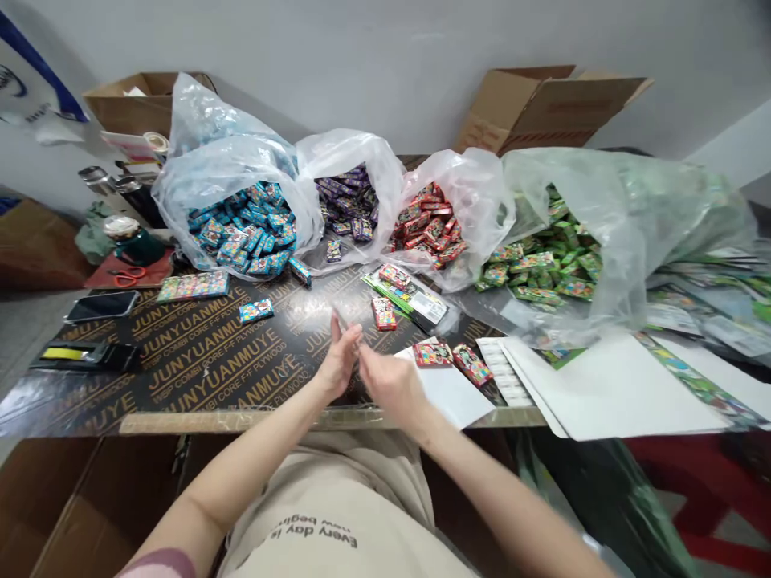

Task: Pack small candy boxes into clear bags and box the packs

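Note:
My left hand (339,360) and my right hand (390,380) meet above the front middle of the table. The fingers of both are drawn together, closed. Something thin and see-through seems to stick up at the left fingertips; its kind is not clear. A small red printed box (384,314) lies just beyond my hands, beside a flat green-edged packet (415,301) with another red box (394,276) on it. To the right, a red box (432,354) rests on white card (458,393), next to one more red box (473,365). A blue box (256,311) lies to the left.
Along the back stand open plastic bags of blue boxes (246,233), purple boxes (349,201), red boxes (430,225) and green packs (554,257). At left are a phone (101,307), red scissors (128,276) and a tape cutter (84,356). White sheets (608,385) overhang the front edge.

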`<state>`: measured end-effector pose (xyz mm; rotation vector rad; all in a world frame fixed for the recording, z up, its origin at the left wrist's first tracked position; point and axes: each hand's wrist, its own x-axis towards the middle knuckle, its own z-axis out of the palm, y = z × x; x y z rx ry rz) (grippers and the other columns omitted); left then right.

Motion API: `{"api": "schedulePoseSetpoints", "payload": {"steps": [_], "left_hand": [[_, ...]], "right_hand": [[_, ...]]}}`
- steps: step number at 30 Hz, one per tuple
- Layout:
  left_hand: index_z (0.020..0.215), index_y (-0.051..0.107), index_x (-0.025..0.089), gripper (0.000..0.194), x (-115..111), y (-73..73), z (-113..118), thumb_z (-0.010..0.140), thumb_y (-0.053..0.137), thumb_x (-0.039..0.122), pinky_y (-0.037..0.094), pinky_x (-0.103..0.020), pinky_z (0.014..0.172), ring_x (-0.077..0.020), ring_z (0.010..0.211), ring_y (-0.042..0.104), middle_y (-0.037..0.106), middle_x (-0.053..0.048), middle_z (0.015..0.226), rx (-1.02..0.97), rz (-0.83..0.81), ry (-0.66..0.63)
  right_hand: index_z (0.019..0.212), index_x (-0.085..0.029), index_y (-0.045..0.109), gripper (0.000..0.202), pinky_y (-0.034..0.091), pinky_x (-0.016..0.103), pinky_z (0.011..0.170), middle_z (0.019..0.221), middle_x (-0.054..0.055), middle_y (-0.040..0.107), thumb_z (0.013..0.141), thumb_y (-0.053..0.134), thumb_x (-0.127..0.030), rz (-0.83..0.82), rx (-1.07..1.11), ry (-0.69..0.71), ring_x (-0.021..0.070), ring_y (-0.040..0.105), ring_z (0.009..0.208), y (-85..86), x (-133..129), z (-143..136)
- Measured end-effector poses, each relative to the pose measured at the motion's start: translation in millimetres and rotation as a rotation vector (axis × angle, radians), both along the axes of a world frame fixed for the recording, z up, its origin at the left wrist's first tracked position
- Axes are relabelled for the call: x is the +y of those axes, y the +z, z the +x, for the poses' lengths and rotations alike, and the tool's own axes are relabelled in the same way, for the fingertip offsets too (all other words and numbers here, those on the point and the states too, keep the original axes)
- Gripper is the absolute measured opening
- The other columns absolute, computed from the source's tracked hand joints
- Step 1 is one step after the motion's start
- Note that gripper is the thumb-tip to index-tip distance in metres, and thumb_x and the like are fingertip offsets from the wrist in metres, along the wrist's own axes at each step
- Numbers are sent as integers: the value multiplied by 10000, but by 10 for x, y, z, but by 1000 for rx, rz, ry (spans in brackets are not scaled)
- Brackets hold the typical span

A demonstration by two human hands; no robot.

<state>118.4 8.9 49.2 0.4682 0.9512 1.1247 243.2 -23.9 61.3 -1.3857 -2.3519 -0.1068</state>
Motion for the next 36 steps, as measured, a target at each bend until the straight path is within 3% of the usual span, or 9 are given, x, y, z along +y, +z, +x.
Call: {"api": "schedulePoseSetpoints", "payload": {"steps": [3, 6, 10, 15, 17, 22, 27, 32, 36], "left_hand": [[1084, 628, 187, 576, -52, -33, -51, 613, 733, 503, 493, -312, 845, -213, 939, 658, 682, -52, 960, -103, -92, 22], [982, 677, 146, 513, -189, -1, -256, 608, 734, 493, 516, -335, 816, -232, 884, 667, 711, -72, 893, -146, -73, -125], [1032, 689, 150, 532, -321, -3, -462, 595, 761, 444, 514, -355, 806, -266, 941, 659, 712, -104, 1016, -97, 19, -364], [1137, 667, 193, 701, -283, -63, -556, 479, 831, 370, 493, -322, 803, -268, 976, 638, 701, -65, 1070, 2, 143, -400], [1124, 677, 186, 665, -298, -42, -567, 491, 838, 311, 475, -308, 857, -248, 997, 632, 699, -57, 1086, 36, 176, -386], [931, 715, 140, 333, -363, 48, -572, 652, 777, 311, 484, -277, 779, -162, 741, 651, 729, -42, 831, 110, 120, -326], [893, 690, 135, 371, -262, 69, -673, 636, 761, 393, 507, -295, 718, -194, 713, 661, 723, -44, 772, 154, 83, -161], [755, 674, 137, 322, -216, 24, -793, 701, 696, 454, 479, -262, 652, -167, 645, 608, 680, -21, 668, 419, 204, -138], [569, 589, 151, 346, -181, -32, -805, 737, 674, 441, 383, -221, 565, -115, 554, 488, 553, 29, 534, 772, 358, -65]], "right_hand": [[1099, -147, 622, 304, 465, 296, 664, 865, 102, 712, 986, 401, -324, -45, 388, 117, 198, 660, 759, -7, -185, -239], [1222, -204, 559, 369, 477, 366, 871, 1151, 113, 650, 932, 511, -427, -83, 687, 46, 243, 606, 1053, 51, -13, -171], [1051, -215, 599, 281, 463, 367, 831, 988, 69, 634, 880, 585, -439, -157, 802, 39, 223, 584, 943, 85, 262, -33], [719, -191, 594, 246, 427, 339, 790, 728, 15, 605, 766, 735, -386, -335, 654, 273, 182, 525, 766, 91, 282, -31], [849, -187, 659, 184, 435, 334, 807, 809, 31, 656, 751, 751, -313, -453, 583, 364, 195, 529, 831, 112, 265, -15], [1360, -270, 509, 627, 456, 379, 867, 1204, 64, 644, 772, 726, -301, -577, 584, 323, 216, 544, 931, 88, 292, 15], [1438, -302, 391, 929, 406, 442, 1024, 1416, 86, 479, 631, 822, -464, -488, 1043, 45, 275, 485, 1238, -177, 318, -110], [1162, -201, 653, 530, 536, 386, 827, 1033, 66, 711, 750, 695, -532, -1048, 1259, 172, 219, 659, 902, -353, 239, -294], [868, -161, 707, 323, 546, 353, 753, 826, 34, 726, 759, 702, -464, -918, 1268, 34, 197, 657, 759, -323, 226, -363]]}}
